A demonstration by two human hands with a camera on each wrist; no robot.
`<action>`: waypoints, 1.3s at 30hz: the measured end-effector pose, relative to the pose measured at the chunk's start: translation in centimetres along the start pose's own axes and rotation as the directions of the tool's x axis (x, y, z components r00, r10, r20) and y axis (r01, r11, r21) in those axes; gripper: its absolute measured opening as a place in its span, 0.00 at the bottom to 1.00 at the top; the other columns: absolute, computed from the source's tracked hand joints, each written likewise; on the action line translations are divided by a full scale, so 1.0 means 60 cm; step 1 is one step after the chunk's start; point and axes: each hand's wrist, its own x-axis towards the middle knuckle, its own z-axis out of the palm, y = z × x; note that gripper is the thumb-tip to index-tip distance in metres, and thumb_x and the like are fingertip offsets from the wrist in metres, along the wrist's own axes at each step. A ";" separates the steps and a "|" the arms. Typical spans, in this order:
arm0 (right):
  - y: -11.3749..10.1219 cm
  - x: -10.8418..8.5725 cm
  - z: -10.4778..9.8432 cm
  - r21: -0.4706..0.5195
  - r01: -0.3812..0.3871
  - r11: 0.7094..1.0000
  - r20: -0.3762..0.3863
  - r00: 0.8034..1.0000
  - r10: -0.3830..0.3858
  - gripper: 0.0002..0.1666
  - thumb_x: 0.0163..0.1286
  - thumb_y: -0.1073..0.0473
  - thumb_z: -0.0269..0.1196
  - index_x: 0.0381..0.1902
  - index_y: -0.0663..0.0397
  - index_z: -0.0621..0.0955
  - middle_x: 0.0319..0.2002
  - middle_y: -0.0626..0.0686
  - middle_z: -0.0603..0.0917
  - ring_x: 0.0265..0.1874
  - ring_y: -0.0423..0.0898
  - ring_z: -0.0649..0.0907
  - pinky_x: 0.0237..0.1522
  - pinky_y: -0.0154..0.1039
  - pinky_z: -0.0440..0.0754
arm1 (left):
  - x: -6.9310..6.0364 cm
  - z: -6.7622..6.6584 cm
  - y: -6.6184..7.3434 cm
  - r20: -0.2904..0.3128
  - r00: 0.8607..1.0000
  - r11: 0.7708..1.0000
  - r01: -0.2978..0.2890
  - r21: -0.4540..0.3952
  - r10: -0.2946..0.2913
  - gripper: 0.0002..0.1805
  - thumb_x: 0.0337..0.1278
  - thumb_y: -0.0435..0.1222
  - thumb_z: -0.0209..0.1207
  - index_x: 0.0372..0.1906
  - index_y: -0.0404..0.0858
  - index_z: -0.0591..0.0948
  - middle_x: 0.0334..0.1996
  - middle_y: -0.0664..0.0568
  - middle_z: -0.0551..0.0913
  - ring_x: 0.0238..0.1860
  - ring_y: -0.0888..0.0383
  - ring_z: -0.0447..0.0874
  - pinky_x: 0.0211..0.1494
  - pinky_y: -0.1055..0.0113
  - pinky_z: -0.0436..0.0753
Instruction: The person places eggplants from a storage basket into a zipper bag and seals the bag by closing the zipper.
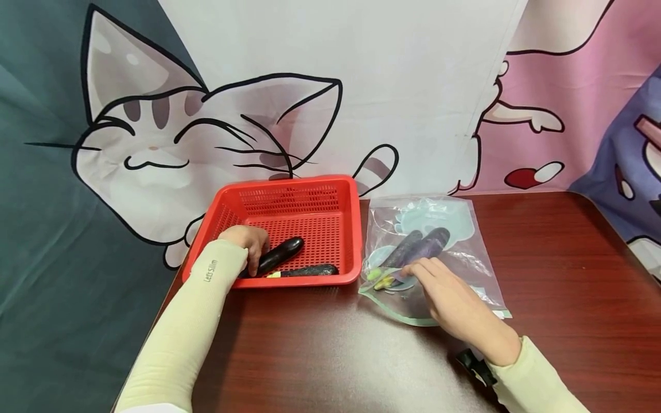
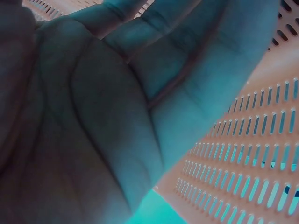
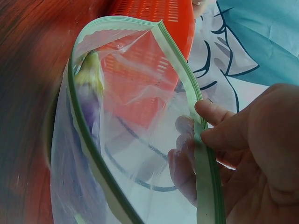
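Note:
In the head view my left hand (image 1: 250,241) reaches into a red plastic basket (image 1: 356,229). Its fingers grip the near-left end of a dark, glossy eggplant (image 1: 281,255), and that end is hidden beneath them. Another eggplant (image 1: 310,271) lies along the basket's front wall, its pale stem end to the left. My right hand (image 1: 454,298) pinches one lip of a clear zip bag (image 1: 477,269) with a green-edged mouth. The right wrist view shows the bag's mouth (image 3: 161,24) spread apart. Two eggplants (image 1: 420,246) lie inside, stem ends towards the mouth.
The basket and bag sit side by side on a reddish-brown table (image 1: 558,258), with bare wood in front and to the right. A cartoon-printed cloth (image 1: 413,86) hangs behind the table. On the right wrist is a black strap (image 1: 476,367).

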 end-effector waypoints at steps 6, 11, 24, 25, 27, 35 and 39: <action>0.000 0.000 -0.001 -0.002 0.003 1.000 -0.006 1.000 -0.003 0.27 0.52 0.82 0.50 0.48 0.60 0.78 0.46 0.51 0.80 0.48 0.47 0.78 0.53 0.38 0.73 | 0.000 0.002 -0.002 -0.010 1.000 1.000 0.011 -0.017 -0.011 0.30 0.32 0.30 0.80 0.49 0.39 0.83 0.39 0.49 0.79 0.42 0.52 0.74 0.41 0.61 0.79; -0.001 -0.001 -0.001 -0.002 -0.003 1.000 -0.004 1.000 0.003 0.27 0.52 0.82 0.50 0.48 0.60 0.78 0.46 0.51 0.80 0.48 0.47 0.78 0.53 0.38 0.73 | -0.002 0.003 -0.002 -0.015 1.000 1.000 0.016 -0.020 -0.017 0.29 0.33 0.31 0.80 0.49 0.40 0.83 0.40 0.48 0.79 0.43 0.51 0.75 0.42 0.59 0.79; -0.001 -0.001 0.000 -0.004 -0.010 1.000 -0.003 1.000 0.010 0.27 0.53 0.82 0.51 0.48 0.59 0.78 0.45 0.50 0.80 0.48 0.47 0.78 0.52 0.39 0.74 | -0.002 0.004 -0.007 -0.014 1.000 1.000 -0.012 -0.026 0.012 0.30 0.34 0.31 0.78 0.50 0.39 0.82 0.39 0.48 0.80 0.43 0.51 0.75 0.42 0.60 0.80; -0.001 -0.001 0.000 -0.003 -0.011 1.000 -0.002 1.000 0.011 0.26 0.53 0.82 0.51 0.48 0.59 0.78 0.45 0.50 0.80 0.48 0.47 0.78 0.52 0.40 0.74 | -0.002 0.004 -0.008 -0.015 1.000 0.999 -0.008 -0.032 0.008 0.30 0.34 0.31 0.78 0.50 0.39 0.82 0.39 0.48 0.80 0.43 0.51 0.75 0.42 0.60 0.80; -0.001 -0.001 0.000 -0.004 -0.014 1.000 -0.001 1.000 0.014 0.27 0.53 0.82 0.51 0.48 0.59 0.78 0.46 0.50 0.79 0.48 0.47 0.78 0.52 0.40 0.75 | -0.001 0.004 -0.010 -0.023 1.000 0.999 -0.009 -0.033 0.008 0.29 0.34 0.31 0.78 0.50 0.40 0.82 0.39 0.48 0.80 0.42 0.51 0.75 0.42 0.60 0.80; 0.002 -0.001 -0.002 0.001 -0.008 1.000 -0.010 1.000 0.008 0.26 0.53 0.82 0.50 0.48 0.60 0.78 0.45 0.50 0.80 0.47 0.47 0.78 0.51 0.38 0.73 | -0.007 0.002 -0.011 -0.074 0.997 0.999 -0.021 -0.045 0.018 0.30 0.33 0.31 0.77 0.51 0.38 0.82 0.40 0.48 0.79 0.42 0.51 0.75 0.41 0.60 0.79; 0.002 -0.001 -0.004 -0.005 -0.006 1.000 -0.007 1.000 0.006 0.26 0.53 0.81 0.50 0.48 0.60 0.78 0.45 0.50 0.80 0.46 0.47 0.78 0.51 0.38 0.74 | -0.014 -0.002 -0.006 -0.111 0.994 0.998 -0.023 -0.056 0.016 0.32 0.35 0.29 0.76 0.53 0.36 0.79 0.41 0.46 0.79 0.40 0.51 0.77 0.37 0.62 0.80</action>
